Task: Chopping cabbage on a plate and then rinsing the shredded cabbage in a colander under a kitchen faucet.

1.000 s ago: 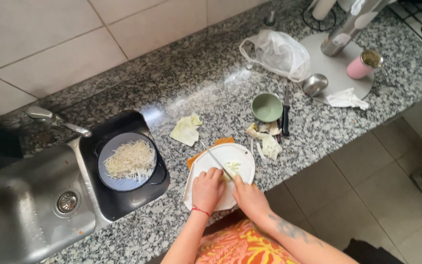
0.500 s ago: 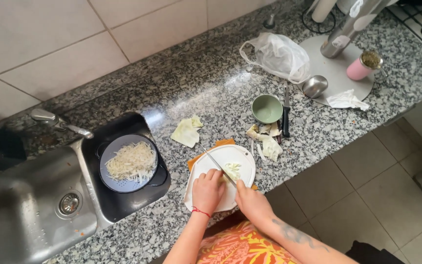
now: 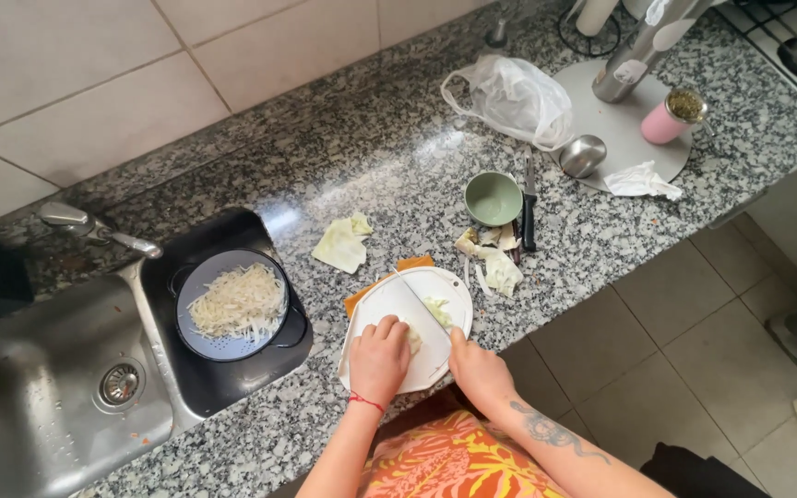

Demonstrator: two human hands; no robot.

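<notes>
A round white cutting board (image 3: 375,304) lies at the counter's front edge on an orange cloth (image 3: 366,293). My left hand (image 3: 381,357) presses down on a pale piece of cabbage (image 3: 414,341) on the board. My right hand (image 3: 478,367) grips the handle of a knife (image 3: 422,302), whose blade slants across the board beside the cabbage. Cut cabbage bits (image 3: 439,312) lie right of the blade.
A colander of shredded cabbage (image 3: 237,301) sits in a black basin beside the steel sink (image 3: 57,387). Loose cabbage leaves (image 3: 343,243), scraps (image 3: 494,260), a green bowl (image 3: 493,197), a second knife (image 3: 529,203), a plastic bag (image 3: 512,96) and a pink cup (image 3: 671,117) lie on the granite counter.
My hands and the knife have stayed over the board with only slight shifts. The view has drifted a little.
</notes>
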